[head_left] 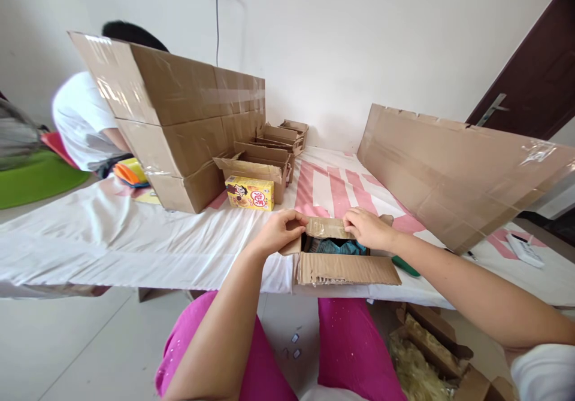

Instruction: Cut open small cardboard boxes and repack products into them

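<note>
1. The small cardboard box (pixel 350 271) sits just right of centre in the lower middle of the frame, at the front edge of the bench (pixel 179 242). Teal packaging (pixel 338 246) shows inside.
2. Your left hand (pixel 286 231) has its thumb and fingers pinched on the left end of the far flap (pixel 330 227). Your right hand (pixel 366 228) has its fingers bent close over that flap's right end.
3. What could go wrong: if your hands pull unevenly, the thin far flap may crease or tear between them. If it folds inward, it could catch on the teal packaging.
4. The near flap already has a ragged lower edge; a brush from your forearm could rip it further. Since the box lies so near the bench edge, a tug towards you might tip it off.
5. The box's mouth faces up. Its long axis runs left to right across the frame, roughly along the bench edge, with the near flap spread towards the bottom of the frame.
6. Further out, a green object (pixel 405 266) lies just to its right, a yellow carton (pixel 250 194) stands up and left, and stacked cartons (pixel 188 128) fill the upper left.
</note>
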`<state>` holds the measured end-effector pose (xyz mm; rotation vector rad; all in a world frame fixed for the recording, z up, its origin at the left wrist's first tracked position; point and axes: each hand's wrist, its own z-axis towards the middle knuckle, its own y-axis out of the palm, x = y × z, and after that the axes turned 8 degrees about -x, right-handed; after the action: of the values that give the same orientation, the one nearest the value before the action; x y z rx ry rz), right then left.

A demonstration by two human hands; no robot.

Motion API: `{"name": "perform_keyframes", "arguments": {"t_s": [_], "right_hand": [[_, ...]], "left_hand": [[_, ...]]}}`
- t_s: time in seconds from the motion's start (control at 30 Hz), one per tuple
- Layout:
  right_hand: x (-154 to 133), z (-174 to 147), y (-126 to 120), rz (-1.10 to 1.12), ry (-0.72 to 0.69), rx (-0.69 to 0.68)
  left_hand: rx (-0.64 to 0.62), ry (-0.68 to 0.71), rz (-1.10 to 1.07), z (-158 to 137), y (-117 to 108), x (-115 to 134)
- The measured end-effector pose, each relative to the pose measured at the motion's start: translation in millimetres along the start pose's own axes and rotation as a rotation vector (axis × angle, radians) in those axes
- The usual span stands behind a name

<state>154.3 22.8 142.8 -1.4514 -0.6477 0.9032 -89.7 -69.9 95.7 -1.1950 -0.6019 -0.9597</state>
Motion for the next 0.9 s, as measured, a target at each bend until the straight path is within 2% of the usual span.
{"name": "perform_keyframes", "arguments": {"t_s": [0.1,0.27,0.47,0.7,0.9], "right_hand": [[3,-6,-1,0.018,-0.087,0.015],[4,-11,-3,0.110,-0.155,0.019],[-4,-9,4,0.153,-0.011,0.096],[1,-3,14,-0.006,-0.172,0.161],[0,-17,7,0.050,-0.256,0.068]], "left_hand": [[0.004,0.006,0.001,0,1,0],[-0.001,0.004,-0.006,0,1,1],[0.002,0.007,0.002,1,1,0],[-0.010,0.017,-0.008,1,1,-1],[0.001,0.010,0.034,3,2,0]]}}
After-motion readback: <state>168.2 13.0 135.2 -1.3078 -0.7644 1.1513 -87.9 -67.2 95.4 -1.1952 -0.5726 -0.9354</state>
